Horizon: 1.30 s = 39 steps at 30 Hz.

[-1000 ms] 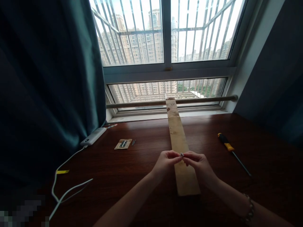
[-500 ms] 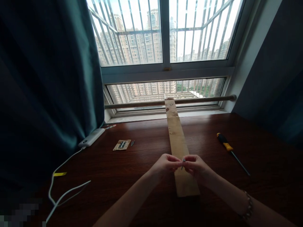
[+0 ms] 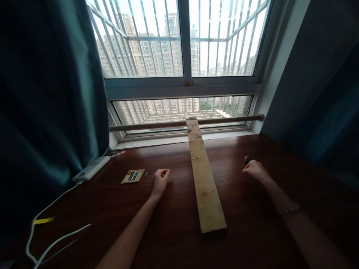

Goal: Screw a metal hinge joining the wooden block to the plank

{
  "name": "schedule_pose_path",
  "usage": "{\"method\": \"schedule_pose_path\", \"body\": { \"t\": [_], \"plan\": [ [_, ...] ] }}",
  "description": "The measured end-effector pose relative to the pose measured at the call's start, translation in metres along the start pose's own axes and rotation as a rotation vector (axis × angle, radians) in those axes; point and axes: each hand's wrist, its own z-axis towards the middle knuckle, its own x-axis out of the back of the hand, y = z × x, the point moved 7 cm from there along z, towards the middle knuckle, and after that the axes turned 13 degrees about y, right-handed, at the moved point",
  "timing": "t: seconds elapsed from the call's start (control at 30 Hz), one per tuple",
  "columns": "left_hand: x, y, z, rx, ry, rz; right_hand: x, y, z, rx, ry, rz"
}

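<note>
My left hand (image 3: 159,183) is over the table, left of the wooden board (image 3: 207,190), with thumb and fingers pinched together. Whatever it holds, if anything, is too small to make out. Just left of it lie two screws (image 3: 147,173) beside a small flat wooden piece (image 3: 126,177) bearing a dark metal part (image 3: 134,176). On the other side of the board, my right hand (image 3: 256,170) is closed on the black and yellow screwdriver (image 3: 247,160). Only the handle's end shows; hand and forearm cover the rest.
The long board runs across the dark wooden table (image 3: 174,216) to a rail (image 3: 157,125) before the window. A white power bank (image 3: 92,170) with a white cable (image 3: 53,200) lies at left, near a blue curtain (image 3: 56,93) and a yellow strip (image 3: 44,220).
My hands have parted from their shared hold on a screw above the board. The left went left towards the two screws; the right went right onto the screwdriver. The view shifted slightly right.
</note>
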Motion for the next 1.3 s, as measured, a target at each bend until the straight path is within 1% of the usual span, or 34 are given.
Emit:
{"method": "schedule_pose_path", "body": {
  "t": [0.07,0.13,0.27,0.4,0.63,1.0,1.13,1.3],
  "plan": [
    [-0.005,-0.017,0.002,0.023,-0.007,-0.01,-0.007,0.012,0.001,-0.048,-0.027,-0.118],
    [-0.008,-0.023,0.002,0.027,-0.034,-0.027,-0.011,0.016,0.0,-0.078,-0.032,-0.188],
    [-0.011,-0.019,-0.001,-0.03,-0.083,0.021,-0.015,0.016,0.0,-0.092,-0.047,-0.248],
    [-0.012,-0.013,-0.006,-0.077,-0.117,0.097,-0.017,0.018,0.001,-0.101,-0.052,-0.264],
    [-0.012,-0.011,-0.007,-0.072,-0.136,0.091,-0.018,0.02,0.001,-0.105,-0.065,-0.267],
    [-0.015,-0.012,-0.009,-0.107,-0.15,0.127,-0.016,0.022,0.003,-0.11,-0.069,-0.288],
    [-0.015,-0.011,-0.009,-0.122,-0.15,0.128,-0.013,0.02,0.002,-0.102,-0.04,-0.294],
    [-0.015,-0.013,-0.006,-0.104,-0.145,0.122,-0.006,0.016,-0.001,-0.052,0.041,-0.289]
  ]
}}
